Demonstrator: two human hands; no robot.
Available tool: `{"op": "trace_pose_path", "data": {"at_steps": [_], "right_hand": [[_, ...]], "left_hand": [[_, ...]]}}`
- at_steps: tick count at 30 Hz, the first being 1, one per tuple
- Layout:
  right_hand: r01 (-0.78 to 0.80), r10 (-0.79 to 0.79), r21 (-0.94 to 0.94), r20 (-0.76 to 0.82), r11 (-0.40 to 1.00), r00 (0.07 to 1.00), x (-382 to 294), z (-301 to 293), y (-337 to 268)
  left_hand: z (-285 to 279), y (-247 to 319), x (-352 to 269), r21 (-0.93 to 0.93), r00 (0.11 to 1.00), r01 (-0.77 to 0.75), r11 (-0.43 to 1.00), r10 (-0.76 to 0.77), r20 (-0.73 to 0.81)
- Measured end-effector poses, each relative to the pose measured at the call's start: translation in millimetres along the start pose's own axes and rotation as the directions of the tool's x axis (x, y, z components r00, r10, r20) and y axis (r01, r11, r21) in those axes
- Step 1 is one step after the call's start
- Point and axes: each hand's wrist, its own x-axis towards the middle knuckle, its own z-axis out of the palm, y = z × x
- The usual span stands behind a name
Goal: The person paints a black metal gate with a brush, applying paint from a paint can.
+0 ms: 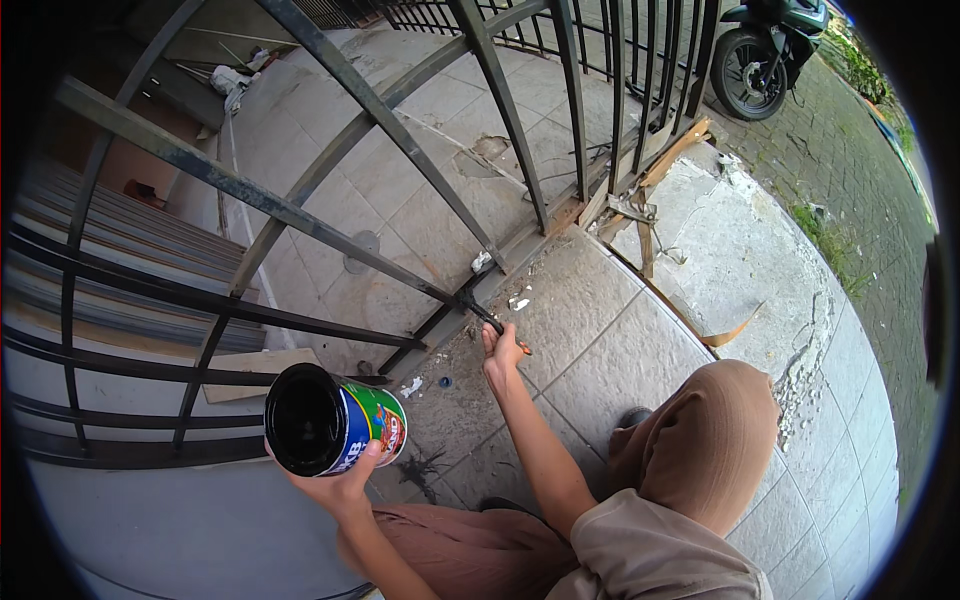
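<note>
My left hand [337,484] is wrapped around a paint can [375,424] with a colourful printed label; black paint shows inside its open top. In my right hand [504,352] is a paintbrush [484,313] with a dark handle and an orange end. Its dark bristles touch the bottom rail [442,326] of a metal fence, at the foot of an upright bar [300,210]. Glossy black covers the rail and the bars to the left, while bars further right look duller and greyish. Where exactly the fresh paint ends I cannot tell.
White debris [519,303] and a small blue cap [445,382] lie on the floor tiles by the rail. Black splatter [424,472] marks the tiles near the can. Splintered wood [645,232] borders a rough concrete slab [720,247]. Beyond stands a motorbike [757,67].
</note>
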Motion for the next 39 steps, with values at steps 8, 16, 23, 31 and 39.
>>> {"op": "trace_pose_path", "data": {"at_steps": [8,16,23,31,39], "right_hand": [[0.077,-0.076,-0.010,0.019,0.997,0.997,-4.5,3.1,0.8],[0.081,-0.081,-0.001,0.020,0.997,0.996,-0.1,4.7,-6.3],[0.105,-0.099,-0.110,0.057,0.988,0.993,-2.0,-1.7,-7.5],[0.821,-0.506,-0.469,0.647,0.326,0.571,-22.0,-9.4,-38.6],[0.727,-0.334,-0.521,0.657,0.447,0.676,-13.3,-4.7,-68.6]], "left_hand": [[-0.1,2.5,-2.6,-0.005,1.000,0.008,1.000,-0.008,-0.010],[-2.3,-1.2,-1.6,-0.009,1.000,-0.011,1.000,0.011,-0.006],[1.1,-0.9,-3.7,-0.012,1.000,-0.006,1.000,0.006,-0.010],[6.1,0.1,-1.3,0.005,1.000,0.007,1.000,-0.007,0.006],[56.0,-30.5,-22.2,-0.011,0.988,0.052,0.999,-0.049,0.148]]}}
